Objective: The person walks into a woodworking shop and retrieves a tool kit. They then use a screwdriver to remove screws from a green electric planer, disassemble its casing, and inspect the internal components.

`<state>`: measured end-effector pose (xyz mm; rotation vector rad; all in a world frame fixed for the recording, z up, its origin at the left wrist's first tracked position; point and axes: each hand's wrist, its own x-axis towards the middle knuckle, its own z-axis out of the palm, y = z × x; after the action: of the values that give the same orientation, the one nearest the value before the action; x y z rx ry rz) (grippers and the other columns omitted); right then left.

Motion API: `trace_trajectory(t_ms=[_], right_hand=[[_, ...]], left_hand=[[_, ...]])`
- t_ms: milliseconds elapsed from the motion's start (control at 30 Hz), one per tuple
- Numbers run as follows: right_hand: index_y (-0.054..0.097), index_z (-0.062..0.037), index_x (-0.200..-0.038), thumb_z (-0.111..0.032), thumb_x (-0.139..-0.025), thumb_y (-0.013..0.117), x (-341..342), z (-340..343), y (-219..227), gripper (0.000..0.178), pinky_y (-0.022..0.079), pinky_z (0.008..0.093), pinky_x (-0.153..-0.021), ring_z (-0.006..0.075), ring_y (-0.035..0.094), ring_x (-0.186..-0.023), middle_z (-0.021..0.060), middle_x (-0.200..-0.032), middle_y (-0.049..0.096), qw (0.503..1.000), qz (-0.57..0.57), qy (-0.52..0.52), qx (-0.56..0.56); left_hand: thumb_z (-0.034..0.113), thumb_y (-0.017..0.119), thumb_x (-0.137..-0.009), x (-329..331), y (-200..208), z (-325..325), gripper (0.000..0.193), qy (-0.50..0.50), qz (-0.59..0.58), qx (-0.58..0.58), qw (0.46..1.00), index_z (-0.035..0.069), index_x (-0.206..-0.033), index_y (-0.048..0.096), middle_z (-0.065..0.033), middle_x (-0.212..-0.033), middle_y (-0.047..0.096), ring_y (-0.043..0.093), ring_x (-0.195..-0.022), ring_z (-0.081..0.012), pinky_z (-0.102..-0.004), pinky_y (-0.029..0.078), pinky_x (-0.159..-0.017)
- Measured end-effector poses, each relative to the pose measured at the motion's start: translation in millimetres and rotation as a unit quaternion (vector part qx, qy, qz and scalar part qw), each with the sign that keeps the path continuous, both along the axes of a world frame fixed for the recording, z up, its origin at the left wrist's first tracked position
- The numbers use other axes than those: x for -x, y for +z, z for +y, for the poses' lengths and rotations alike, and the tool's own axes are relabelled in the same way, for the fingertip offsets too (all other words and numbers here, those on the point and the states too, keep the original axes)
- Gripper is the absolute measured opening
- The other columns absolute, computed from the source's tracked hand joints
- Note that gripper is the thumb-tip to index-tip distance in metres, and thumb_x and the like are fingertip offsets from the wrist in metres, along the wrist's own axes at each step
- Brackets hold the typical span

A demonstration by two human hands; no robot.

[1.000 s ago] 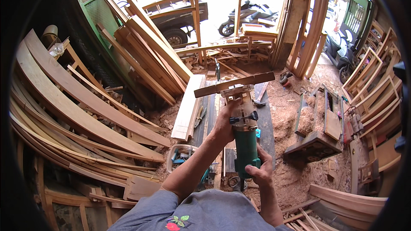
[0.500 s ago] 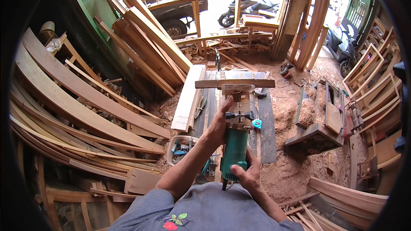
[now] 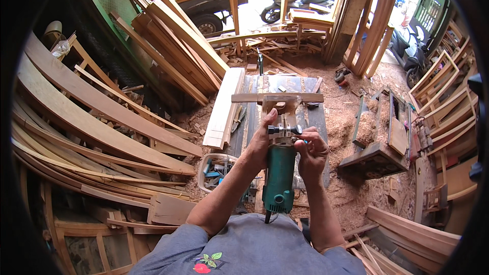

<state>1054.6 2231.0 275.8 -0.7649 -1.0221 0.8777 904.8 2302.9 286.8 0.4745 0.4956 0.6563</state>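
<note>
A green trim router (image 3: 279,178) is held up in front of my chest, its cord end toward me. My left hand (image 3: 260,142) is closed around the left side of its metal collar, thumb pointing up along the clear base (image 3: 281,104). A straight wooden strip (image 3: 248,98) lies crosswise at the far end of that base. With thumb and fingertips, my right hand (image 3: 312,155) pinches at the right end of the black clamp knob (image 3: 292,130) on the collar. Some of those fingertips are partly hidden.
Below is a workbench (image 3: 244,140) with pale boards (image 3: 224,109) along its left side. A white tool bin (image 3: 205,181) stands nearer. Long curved planks (image 3: 102,117) fill the left. A wooden machine stand (image 3: 377,160) sits right amid shavings (image 3: 333,147).
My right hand has moved from the router's rear body up to the collar knob. My left hand keeps its hold. The teal tape measure on the bench is now out of sight.
</note>
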Motion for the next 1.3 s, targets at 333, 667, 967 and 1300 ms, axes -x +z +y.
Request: trace_trajectory(t_ms=[333,667,967,1300], right_hand=[[0.050,0.0002,-0.143,-0.053,-0.097,0.072,-18.2,-39.3,-217.2,0.074,0.053,0.0411,-0.097,0.0299,0.066,-0.110,0.0204,-0.127,0.063,0.948,-0.233,-0.104,0.190],[0.024,-0.0037,-0.164,-0.033,-0.081,0.085,48.3,-196.2,-407.4,0.107,0.049,0.0508,-0.111,0.0504,0.060,-0.130,0.0340,-0.141,0.060,0.839,-0.232,0.134,0.474],[0.032,-0.0011,-0.159,-0.009,-0.078,0.082,23.3,-188.0,-358.2,0.096,0.052,0.0383,-0.107,0.0221,0.063,-0.124,0.0151,-0.138,0.062,0.879,-0.118,0.083,0.455],[0.027,-0.0016,-0.168,-0.043,-0.103,0.069,-54.7,-157.3,-152.2,0.088,0.059,0.0341,-0.096,0.0231,0.066,-0.120,0.0204,-0.149,0.056,0.800,0.180,0.185,0.542]], left_hand=[[0.061,0.060,-0.098,0.8,-75.6,1.3,0.067,0.070,-0.003,-0.012,0.998,0.012,-0.143,0.056,-0.0123,-0.105,0.075,0.077,-0.096,-0.0338,-0.0363,0.059,-0.066],[0.086,0.045,-0.093,52.9,-177.2,-33.3,0.092,0.188,0.155,-0.095,0.965,0.001,-0.122,0.065,-0.0177,-0.100,0.073,0.077,-0.084,-0.0282,-0.0306,0.059,-0.057],[0.081,0.053,-0.092,65.9,-154.7,-25.0,0.091,0.142,0.097,-0.113,0.979,-0.002,-0.129,0.064,-0.0206,-0.109,0.074,0.077,-0.095,-0.0311,-0.0447,0.062,-0.090],[0.089,0.053,-0.086,0.2,-167.4,-75.0,0.102,-0.051,0.062,-0.043,0.996,-0.004,-0.125,0.069,-0.0257,-0.122,0.073,0.070,-0.119,-0.0341,-0.0440,0.054,-0.105]])
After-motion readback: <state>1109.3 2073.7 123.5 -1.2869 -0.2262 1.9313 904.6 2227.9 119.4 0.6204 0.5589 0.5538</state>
